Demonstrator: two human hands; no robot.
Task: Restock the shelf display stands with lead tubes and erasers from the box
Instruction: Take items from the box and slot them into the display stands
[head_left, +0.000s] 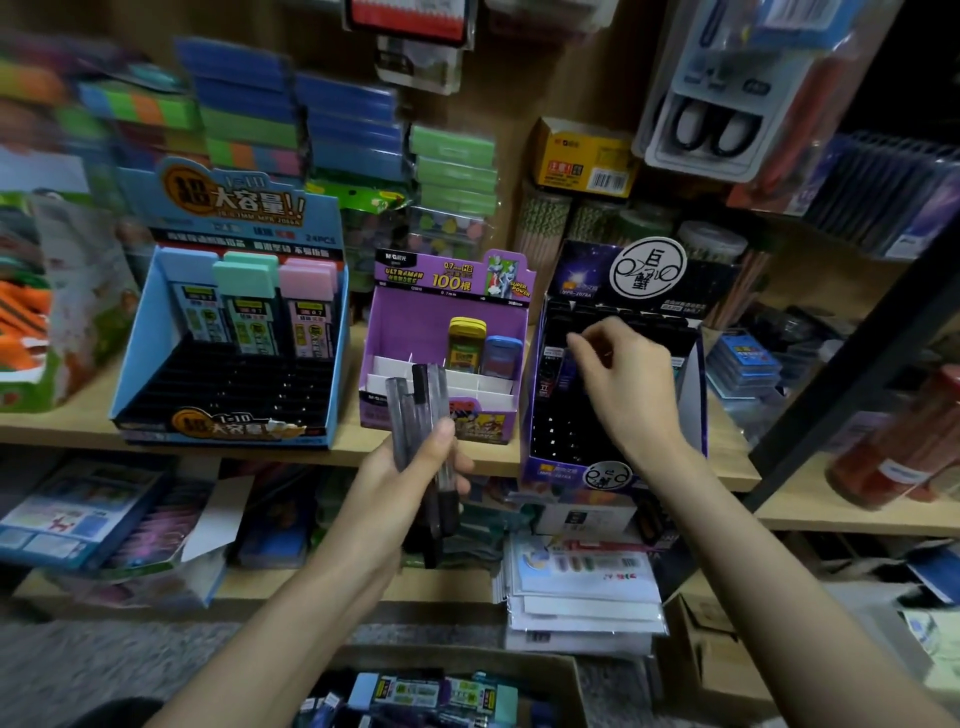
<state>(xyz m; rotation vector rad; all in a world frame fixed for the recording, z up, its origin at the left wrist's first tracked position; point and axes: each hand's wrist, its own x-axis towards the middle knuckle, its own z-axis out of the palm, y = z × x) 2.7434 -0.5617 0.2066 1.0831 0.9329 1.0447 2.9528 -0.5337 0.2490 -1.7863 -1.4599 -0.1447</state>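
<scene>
Three display stands sit in a row on the shelf (62, 423): the blue stand (228, 374) at left, filled in its back row only, the purple stand (441, 332) in the middle, and the dark stand (566, 431) at right, whose front appears to overhang the shelf edge. The box (574, 686) lies open below you with more stock in it. Your left hand (410, 478) grips a fan of dark lead tubes (415, 415), thumb across them, upright in front of the purple stand. Your right hand (618, 379) reaches into the upper slots of the dark stand with fingers curled; blur hides whether it pinches a tube, so this cannot be told. Pressing down on the dark stand may tip it off the edge, so seat each tube with light force. The fan in your left hand is loosely spread, and relaxing the thumb may let tubes fall. The slots look dark and narrow, so a tube set askew may jam or span two slots.
</scene>
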